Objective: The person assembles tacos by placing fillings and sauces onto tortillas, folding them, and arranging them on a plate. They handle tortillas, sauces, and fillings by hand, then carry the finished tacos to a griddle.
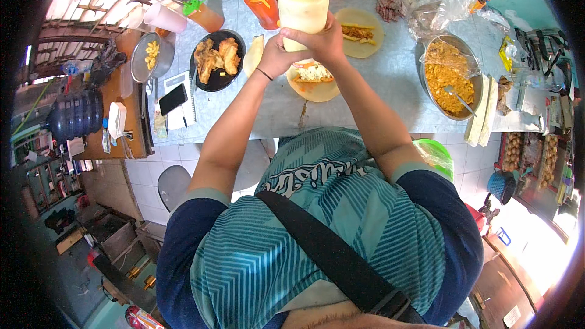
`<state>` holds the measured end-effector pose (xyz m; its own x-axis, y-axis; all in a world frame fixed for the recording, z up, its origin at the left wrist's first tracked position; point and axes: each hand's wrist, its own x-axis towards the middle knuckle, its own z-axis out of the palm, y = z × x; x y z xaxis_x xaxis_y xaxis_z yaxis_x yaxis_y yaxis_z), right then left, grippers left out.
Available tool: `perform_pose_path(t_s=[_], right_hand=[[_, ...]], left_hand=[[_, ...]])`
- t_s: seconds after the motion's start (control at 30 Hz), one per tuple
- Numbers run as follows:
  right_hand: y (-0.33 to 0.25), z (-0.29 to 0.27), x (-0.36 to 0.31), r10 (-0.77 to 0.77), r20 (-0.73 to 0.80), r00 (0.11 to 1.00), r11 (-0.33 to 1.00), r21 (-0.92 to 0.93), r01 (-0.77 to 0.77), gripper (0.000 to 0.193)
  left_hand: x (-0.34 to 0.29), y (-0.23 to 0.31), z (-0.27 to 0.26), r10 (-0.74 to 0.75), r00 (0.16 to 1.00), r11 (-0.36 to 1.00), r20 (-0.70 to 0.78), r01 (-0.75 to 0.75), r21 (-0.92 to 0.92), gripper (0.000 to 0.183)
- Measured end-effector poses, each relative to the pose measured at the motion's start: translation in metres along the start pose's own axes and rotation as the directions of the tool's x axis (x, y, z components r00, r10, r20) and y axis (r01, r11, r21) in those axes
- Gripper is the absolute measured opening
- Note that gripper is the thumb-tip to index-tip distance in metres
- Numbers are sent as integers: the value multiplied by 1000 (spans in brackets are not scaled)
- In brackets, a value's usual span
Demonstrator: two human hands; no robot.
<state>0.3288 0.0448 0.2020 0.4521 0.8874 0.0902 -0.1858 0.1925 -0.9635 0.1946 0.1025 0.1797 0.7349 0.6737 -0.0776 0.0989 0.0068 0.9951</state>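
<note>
Both hands grip a pale yellow squeeze bottle (303, 7), its broad end up and its lower end hidden by my fingers. My left hand (281, 60) closes round it from the left, and my right hand (326, 41) wraps it from the right. Below them lies a yellowish round wrapper (315, 92) bearing white shredded food (314, 73) with some orange sauce. Farther right, a second wrapper (367, 49) carries yellow strips with brown filling (358, 31). A folded pale wrap (254, 55) sits left of my left wrist.
On the left, a black plate (230, 78) holds fried chicken (229, 55), near a phone (173, 99) and a metal bowl (139, 66). An orange sauce bottle (261, 7) stands behind. At right is a steel bowl (421, 61) of yellow-orange food with a spoon (460, 100).
</note>
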Motion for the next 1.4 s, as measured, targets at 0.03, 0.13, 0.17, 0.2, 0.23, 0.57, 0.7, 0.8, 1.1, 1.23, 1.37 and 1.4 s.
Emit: perform_pose_path(t_s=[0.03,0.13,0.17,0.2,0.23,0.57,0.7,0.8,1.1,1.23,1.37,1.4], right_hand=[[2,1,0,-52,26,998,996,72,50,63],[11,0,-1,-87,-35,996,993,79,90,66],[16,-2,0,-59,-64,996,994,90,64,67],[20,-6,1,-102,-93,990,994,19,104,63],[24,-11,3,-84,-125,989,994,63,92,61],[49,-130,-33,383,-371,846,705,710,-8,58],[63,-199,-57,612,-320,723,528,846,-72,49],[80,-241,-60,676,-248,694,433,896,-101,47],[83,-251,-81,722,-298,625,466,877,-120,48],[90,-178,-123,815,-393,427,570,409,-713,39],[106,-127,-121,275,65,959,666,-733,-141,33],[111,-119,-114,49,256,965,615,-769,173,33]], left_hand=[[-1,1,-2,-1,1000,998,9,0,68,49],[0,1,-1,39,999,977,20,-42,207,56],[3,0,1,34,999,972,21,-38,231,60],[8,1,3,0,1000,961,30,-8,275,65],[13,1,4,-26,999,948,30,15,318,69],[-22,-48,24,316,927,784,-202,-135,607,50],[-77,-105,30,289,924,416,250,-357,836,29],[-91,-138,34,228,925,326,304,-366,872,23],[-83,-136,48,274,961,431,27,-147,890,11],[-70,-136,51,279,935,565,-217,24,825,8],[-49,-141,40,259,905,658,-339,92,747,12],[-42,-141,36,271,900,633,-341,100,767,13]])
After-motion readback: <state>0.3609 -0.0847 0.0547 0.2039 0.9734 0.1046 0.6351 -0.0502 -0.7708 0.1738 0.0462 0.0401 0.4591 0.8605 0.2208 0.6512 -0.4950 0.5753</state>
